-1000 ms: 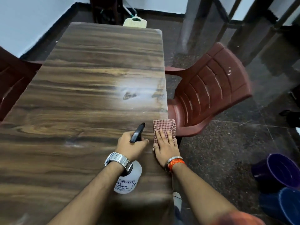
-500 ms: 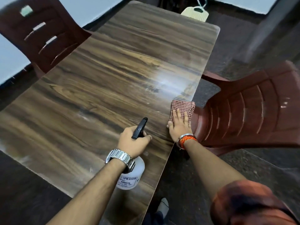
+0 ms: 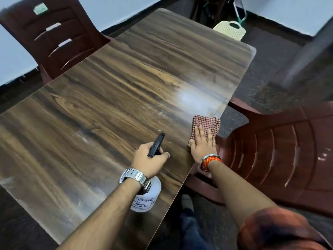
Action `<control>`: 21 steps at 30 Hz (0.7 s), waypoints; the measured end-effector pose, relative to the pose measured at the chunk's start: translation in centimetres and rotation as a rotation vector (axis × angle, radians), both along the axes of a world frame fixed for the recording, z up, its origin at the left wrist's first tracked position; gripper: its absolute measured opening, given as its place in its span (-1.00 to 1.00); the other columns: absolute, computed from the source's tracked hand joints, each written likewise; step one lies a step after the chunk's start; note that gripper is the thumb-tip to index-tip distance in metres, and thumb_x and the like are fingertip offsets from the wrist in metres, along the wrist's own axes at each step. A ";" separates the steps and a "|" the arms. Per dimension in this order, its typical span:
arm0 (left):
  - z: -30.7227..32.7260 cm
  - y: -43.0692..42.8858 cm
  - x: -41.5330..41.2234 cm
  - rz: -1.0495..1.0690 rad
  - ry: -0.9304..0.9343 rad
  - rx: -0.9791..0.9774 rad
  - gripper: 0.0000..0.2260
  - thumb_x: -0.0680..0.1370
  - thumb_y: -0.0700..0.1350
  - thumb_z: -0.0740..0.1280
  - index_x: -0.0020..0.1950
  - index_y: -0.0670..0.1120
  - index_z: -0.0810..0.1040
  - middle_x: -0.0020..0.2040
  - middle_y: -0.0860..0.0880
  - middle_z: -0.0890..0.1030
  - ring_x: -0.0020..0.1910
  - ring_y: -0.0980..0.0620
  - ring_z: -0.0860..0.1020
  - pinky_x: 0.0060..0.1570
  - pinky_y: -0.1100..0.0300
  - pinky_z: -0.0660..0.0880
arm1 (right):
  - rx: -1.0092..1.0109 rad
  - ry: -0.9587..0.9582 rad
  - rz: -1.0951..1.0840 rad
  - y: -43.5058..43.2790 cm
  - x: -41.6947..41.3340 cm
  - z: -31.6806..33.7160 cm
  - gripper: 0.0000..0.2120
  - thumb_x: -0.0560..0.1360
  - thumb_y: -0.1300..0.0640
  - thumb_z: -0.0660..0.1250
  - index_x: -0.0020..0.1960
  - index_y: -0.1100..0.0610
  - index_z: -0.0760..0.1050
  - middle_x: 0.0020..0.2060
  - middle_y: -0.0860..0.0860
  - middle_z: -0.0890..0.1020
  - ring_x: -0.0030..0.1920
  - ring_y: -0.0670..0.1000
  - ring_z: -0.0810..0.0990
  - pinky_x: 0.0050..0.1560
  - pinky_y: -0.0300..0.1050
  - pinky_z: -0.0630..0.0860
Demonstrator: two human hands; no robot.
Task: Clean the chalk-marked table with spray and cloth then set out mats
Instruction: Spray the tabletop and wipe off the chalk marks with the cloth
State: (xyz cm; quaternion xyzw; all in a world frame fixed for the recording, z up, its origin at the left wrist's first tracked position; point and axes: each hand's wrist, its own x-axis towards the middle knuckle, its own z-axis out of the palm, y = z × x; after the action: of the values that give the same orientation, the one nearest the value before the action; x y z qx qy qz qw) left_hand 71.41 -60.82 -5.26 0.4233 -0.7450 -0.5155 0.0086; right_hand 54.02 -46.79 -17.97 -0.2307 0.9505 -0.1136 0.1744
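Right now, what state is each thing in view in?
Spray bottle: upright, off the table, gripped by the left hand.
Cloth: flat near the table's edge, pressed under the right hand.
Table: faint whitish smears, no mats.
Red chair: empty, beside the table.
Dark chair: empty.

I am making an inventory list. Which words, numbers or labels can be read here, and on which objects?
"SPRAYER": label on the white spray bottle in the left hand.
"400078": same label, a lower line.
Other label lines: too small, partly hidden.
Green tag on dark chair: blurred, unreadable.
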 end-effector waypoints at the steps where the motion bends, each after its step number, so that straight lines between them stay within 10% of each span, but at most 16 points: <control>1: -0.1 0.1 -0.7 0.020 -0.002 -0.004 -0.83 0.40 -0.08 0.51 -0.29 -0.10 0.57 -0.43 0.06 0.53 -0.41 0.08 0.48 -0.42 0.30 0.33 | -0.001 0.015 0.008 0.0 -1.6 -0.1 -0.44 0.62 -0.10 -0.04 0.56 -0.09 -0.13 0.55 -0.13 -0.14 0.53 0.04 -0.22 0.49 0.10 -0.22; 12: -0.7 1.9 -7.9 0.286 -0.060 -0.059 -0.83 0.41 -0.07 0.52 -0.24 -0.13 0.59 -0.39 0.06 0.56 -0.40 0.09 0.50 -0.41 0.28 0.31 | 0.011 -0.034 0.094 0.4 -20.1 0.4 -0.44 0.62 -0.10 -0.04 0.56 -0.10 -0.16 0.54 -0.15 -0.20 0.53 0.03 -0.26 0.48 0.12 -0.23; 21: -0.6 2.2 -7.2 0.417 -0.040 -0.080 -0.83 0.42 -0.10 0.50 -0.24 -0.15 0.58 -0.43 0.05 0.53 -0.45 0.09 0.47 -0.41 0.28 0.36 | 0.107 0.062 0.306 -7.2 -18.7 1.3 -0.41 0.61 -0.12 -0.04 0.57 -0.03 -0.16 0.56 -0.06 -0.13 0.53 0.16 -0.16 0.47 0.22 -0.22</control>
State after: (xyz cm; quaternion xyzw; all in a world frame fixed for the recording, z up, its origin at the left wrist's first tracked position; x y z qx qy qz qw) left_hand 64.24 -58.60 -5.84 0.5778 -0.6610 -0.4642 0.1172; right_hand 35.36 -53.96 -16.62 -0.3665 0.9139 -0.0275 0.1724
